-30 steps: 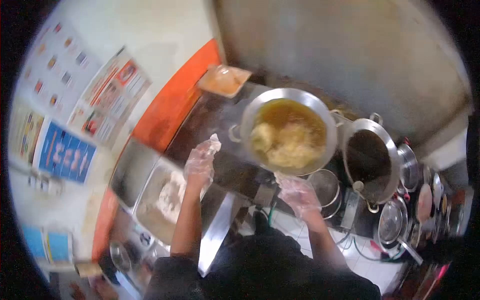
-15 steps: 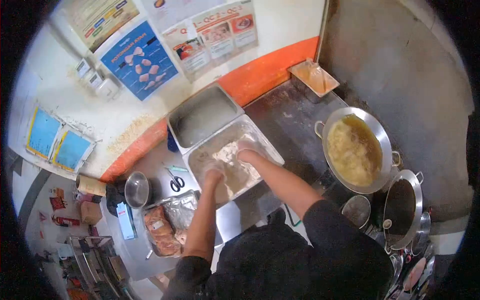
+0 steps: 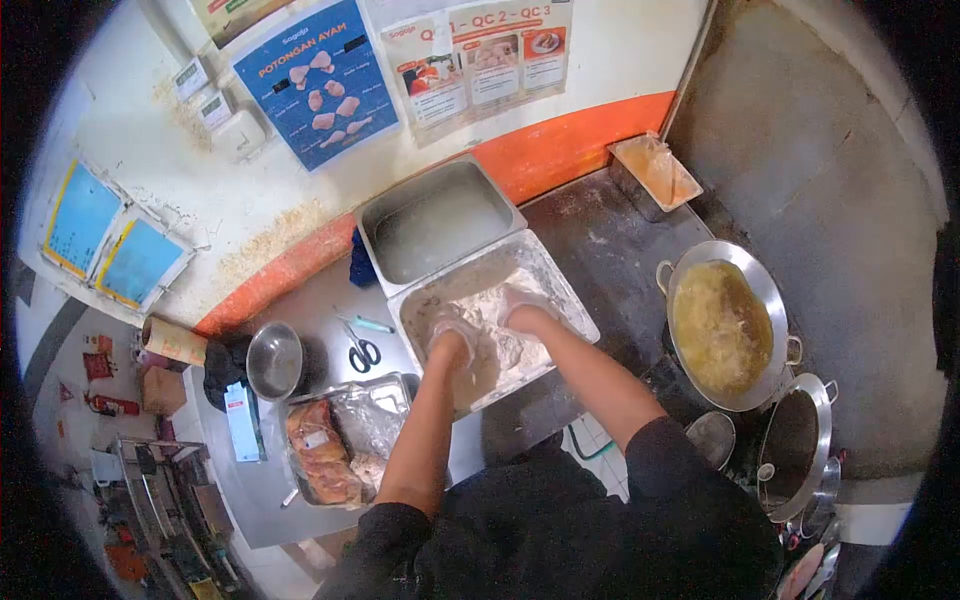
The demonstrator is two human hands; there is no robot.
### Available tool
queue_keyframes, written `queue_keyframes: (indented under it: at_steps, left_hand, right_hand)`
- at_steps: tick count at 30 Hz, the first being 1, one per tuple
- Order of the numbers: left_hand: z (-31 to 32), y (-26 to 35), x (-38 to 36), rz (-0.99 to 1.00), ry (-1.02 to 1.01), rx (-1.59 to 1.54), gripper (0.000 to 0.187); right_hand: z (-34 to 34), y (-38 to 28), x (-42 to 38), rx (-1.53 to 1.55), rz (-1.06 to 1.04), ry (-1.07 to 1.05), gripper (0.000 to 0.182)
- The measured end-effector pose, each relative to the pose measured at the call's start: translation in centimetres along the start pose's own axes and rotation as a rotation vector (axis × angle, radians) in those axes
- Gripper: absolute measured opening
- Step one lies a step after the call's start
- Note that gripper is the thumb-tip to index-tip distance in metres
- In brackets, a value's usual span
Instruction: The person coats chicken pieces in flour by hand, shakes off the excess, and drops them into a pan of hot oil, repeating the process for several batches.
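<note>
A rectangular metal pan [image 3: 572, 300] holds pale flour [image 3: 495, 345], with floury clumps gathered between my hands. My left hand [image 3: 454, 338], in a clear plastic glove, reaches into the left part of the flour. On the far right side of the same pan, my gloved right hand [image 3: 524, 314] is down among the floury clumps. The fingers of both hands are hidden by flour and too blurred to make out. Touching this pan at the back is a second metal pan [image 3: 435, 215] with cloudy liquid in it.
Right of the pans, a wok [image 3: 728, 325] holds bubbling oil, with a darker wok [image 3: 795, 450] nearer me. Scissors [image 3: 364, 355], a steel bowl [image 3: 275, 360] and a tray with bagged raw meat [image 3: 322, 455] lie left. An orange-filled container [image 3: 655, 175] stands against the back wall.
The camera view has shifted, so the whole scene sits lower and slightly to the right. Both hands stay in the flour pan, and the floury clumps between them look rearranged.
</note>
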State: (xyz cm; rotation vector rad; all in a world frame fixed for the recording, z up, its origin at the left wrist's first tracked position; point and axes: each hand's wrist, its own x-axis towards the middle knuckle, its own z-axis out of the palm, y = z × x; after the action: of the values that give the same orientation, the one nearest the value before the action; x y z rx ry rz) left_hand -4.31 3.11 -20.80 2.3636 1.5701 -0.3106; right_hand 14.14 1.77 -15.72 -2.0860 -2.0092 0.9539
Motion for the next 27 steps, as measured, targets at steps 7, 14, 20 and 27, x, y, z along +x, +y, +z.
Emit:
queue_keyframes:
  at_steps: [7,14,20,27]
  left_hand:
    - [-1.2,1.4,-1.0,-0.18,0.194,-0.594,0.039]
    - [0.3,1.7,0.0,-0.019,0.427,-0.187,0.039]
    - [0.0,1.8,0.0,-0.195,0.469,-0.229,0.044]
    - [-0.9,1.1,0.3,-0.069,0.205,0.128,0.035]
  right_hand:
    - [-2.0,-0.9,-1.3,0.217,0.011,0.096,0.063]
    - [-1.0,0.3,1.0,0.213,0.075,0.174,0.045]
    - [-2.8,-3.6,-2.6,-0.089,0.047,0.113,0.041]
    - [4.9,4.5,4.9,0.228,0.044,0.284,0.039]
